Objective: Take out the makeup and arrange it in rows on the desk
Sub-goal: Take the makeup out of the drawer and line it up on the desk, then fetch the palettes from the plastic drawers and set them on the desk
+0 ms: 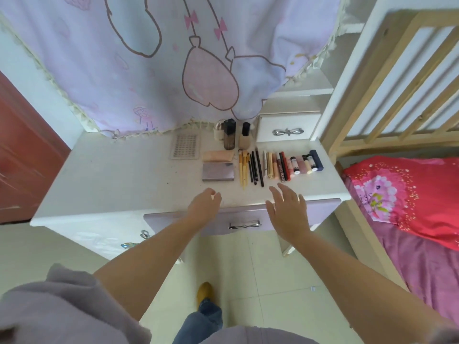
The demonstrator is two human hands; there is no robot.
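Both hands hover empty, left hand [205,203] loosely curled, right hand [288,209] spread; makeup sits sorted by shape in rows on the tabletop [119,175]: brushes and pencils [250,167], lipsticks [295,163], palette [218,172]

We see a white dressing table [124,180] with a lilac drawer front [173,219], backed by a pink cartoon-print curtain [149,70]. Pale floor tiles [260,281] below. Wooden bed frame [387,83] at right with red floral bedding [409,194]; reddish door [22,157] at left.
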